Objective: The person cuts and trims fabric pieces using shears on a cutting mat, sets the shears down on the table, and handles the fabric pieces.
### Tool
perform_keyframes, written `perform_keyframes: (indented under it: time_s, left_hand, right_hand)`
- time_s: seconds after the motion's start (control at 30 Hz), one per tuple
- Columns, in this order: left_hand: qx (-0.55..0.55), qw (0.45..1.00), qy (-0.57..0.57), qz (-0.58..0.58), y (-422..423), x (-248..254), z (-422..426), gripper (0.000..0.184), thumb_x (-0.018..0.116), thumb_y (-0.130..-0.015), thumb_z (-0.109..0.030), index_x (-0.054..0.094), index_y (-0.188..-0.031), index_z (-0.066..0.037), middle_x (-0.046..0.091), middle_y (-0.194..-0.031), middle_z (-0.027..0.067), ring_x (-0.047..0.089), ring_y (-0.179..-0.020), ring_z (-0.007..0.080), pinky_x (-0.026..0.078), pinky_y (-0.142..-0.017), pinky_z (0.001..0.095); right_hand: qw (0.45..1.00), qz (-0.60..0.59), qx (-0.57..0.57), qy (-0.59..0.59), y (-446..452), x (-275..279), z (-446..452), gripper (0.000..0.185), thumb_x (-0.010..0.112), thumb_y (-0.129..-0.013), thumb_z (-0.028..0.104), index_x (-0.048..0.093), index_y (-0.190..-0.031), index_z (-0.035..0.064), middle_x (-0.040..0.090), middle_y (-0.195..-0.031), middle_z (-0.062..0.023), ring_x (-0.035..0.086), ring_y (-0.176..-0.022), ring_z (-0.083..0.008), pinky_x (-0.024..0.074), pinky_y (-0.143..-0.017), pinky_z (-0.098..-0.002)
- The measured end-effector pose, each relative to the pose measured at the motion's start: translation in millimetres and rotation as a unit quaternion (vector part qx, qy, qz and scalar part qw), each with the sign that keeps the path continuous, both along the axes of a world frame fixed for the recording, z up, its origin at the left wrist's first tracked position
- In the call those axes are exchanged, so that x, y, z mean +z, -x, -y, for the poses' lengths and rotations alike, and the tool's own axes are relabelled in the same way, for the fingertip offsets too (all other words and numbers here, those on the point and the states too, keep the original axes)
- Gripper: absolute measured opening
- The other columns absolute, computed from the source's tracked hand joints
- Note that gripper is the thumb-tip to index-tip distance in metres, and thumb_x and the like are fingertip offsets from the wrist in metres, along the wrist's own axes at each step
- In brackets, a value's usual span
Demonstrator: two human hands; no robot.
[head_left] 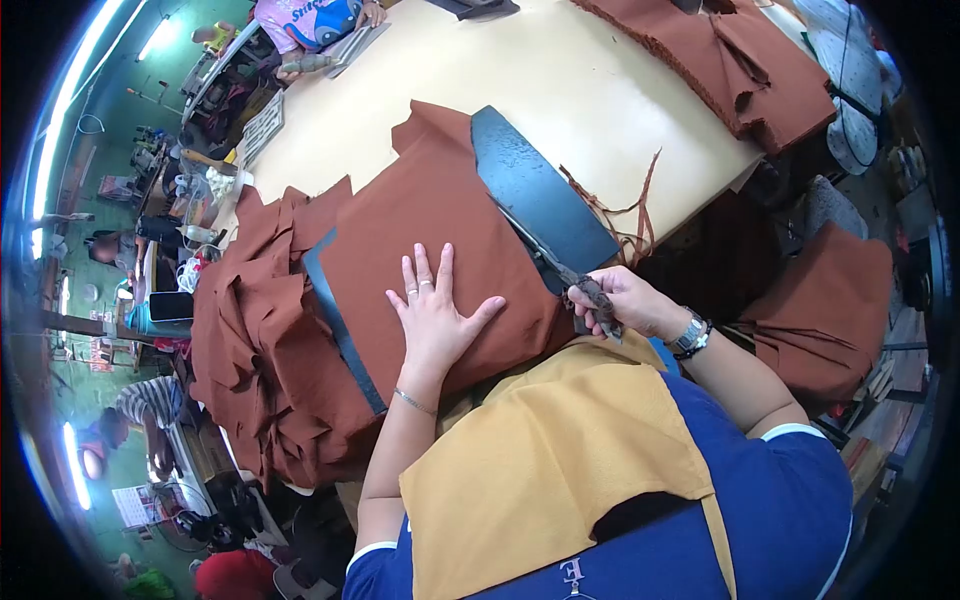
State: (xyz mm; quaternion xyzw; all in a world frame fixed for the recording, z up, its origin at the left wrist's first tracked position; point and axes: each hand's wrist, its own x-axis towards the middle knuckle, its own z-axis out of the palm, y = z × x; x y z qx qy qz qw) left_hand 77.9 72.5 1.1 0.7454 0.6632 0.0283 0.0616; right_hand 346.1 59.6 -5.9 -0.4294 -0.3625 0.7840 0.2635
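A reddish-brown sheet of cloth-like material (400, 215) lies over a dark blue board (545, 185), whose strips show on both sides of it. My left hand (437, 310) is spread flat on the sheet, fingers apart, with a ring on one finger. Wrapped around the dark, cloth-bound handles of a pair of shears (597, 303) is my right hand (625, 300). The narrow metal blades run up along the sheet's right edge, over the board. Part of the handles is hidden by my fingers.
A crumpled brown pile (265, 340) sits at left. More brown material (740, 70) lies on the cream tabletop (370, 70) at top right, and a folded stack (830, 310) is at right. Thin brown offcuts (640, 215) lie near the board. Another person (310, 25) works across the table.
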Motion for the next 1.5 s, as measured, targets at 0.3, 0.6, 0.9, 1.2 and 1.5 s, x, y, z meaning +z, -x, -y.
perform_keyframes:
  time_s: [0.3, 0.6, 0.9, 1.2, 1.5]
  left_hand:
    - [-0.015, 1.0, -0.01, -0.001, 24, -2, -27, 0.098, 0.062, -0.071, -0.069, 0.026, -0.148, -0.019, 0.012, -0.155, 0.0178, 0.008, -0.143, 0.0379, 0.011, -0.105, 0.0684]
    - [-0.021, 1.0, 0.006, 0.001, 22, 0, -12, 0.103, 0.062, -0.069, -0.072, 0.026, -0.147, -0.016, 0.012, -0.154, 0.0204, 0.01, -0.142, 0.0396, 0.01, -0.105, 0.0689]
    - [-0.017, 1.0, 0.004, -0.005, 14, 5, 3, 0.099, 0.063, -0.07, -0.069, 0.027, -0.147, -0.018, 0.012, -0.155, 0.0174, 0.01, -0.142, 0.0379, 0.012, -0.104, 0.0685]
    - [0.0, 0.999, 0.037, -0.018, 13, 22, 7, 0.088, 0.059, -0.077, -0.065, 0.031, -0.145, -0.016, 0.021, -0.152, 0.017, 0.015, -0.142, 0.0362, 0.012, -0.105, 0.0683]
    - [0.024, 0.973, -0.031, 0.229, 8, -5, -190, 0.094, 0.055, -0.08, -0.065, 0.024, -0.146, -0.006, 0.027, -0.15, 0.0194, 0.021, -0.141, 0.0326, 0.018, -0.11, 0.057]
  right_hand:
    - [1.0, 0.006, 0.024, -0.013, -3, 0, -3, 0.031, 0.061, -0.091, 0.035, 0.058, -0.075, 0.0077, 0.057, -0.065, 0.0006, 0.055, -0.054, -0.0058, 0.0464, -0.049, -0.0205]
    - [0.999, 0.011, 0.032, -0.019, -3, 0, -4, 0.033, 0.061, -0.091, 0.037, 0.058, -0.075, 0.0081, 0.056, -0.065, 0.0018, 0.055, -0.054, -0.0053, 0.0461, -0.051, -0.0202]
    - [0.999, 0.009, 0.036, -0.009, -1, 6, -9, 0.032, 0.062, -0.091, 0.036, 0.057, -0.074, 0.0083, 0.055, -0.064, 0.0024, 0.054, -0.054, -0.0054, 0.0455, -0.051, -0.02]
    - [0.997, 0.022, 0.066, -0.045, -15, -9, -4, 0.03, 0.063, -0.091, 0.033, 0.06, -0.075, 0.0079, 0.057, -0.063, 0.0019, 0.055, -0.053, -0.0048, 0.0454, -0.051, -0.0188]
    - [0.997, 0.032, 0.055, -0.046, -11, 0, 0, 0.023, 0.057, -0.094, 0.026, 0.065, -0.086, 0.0064, 0.061, -0.072, 0.0016, 0.058, -0.063, -0.0056, 0.0489, -0.057, -0.0216]
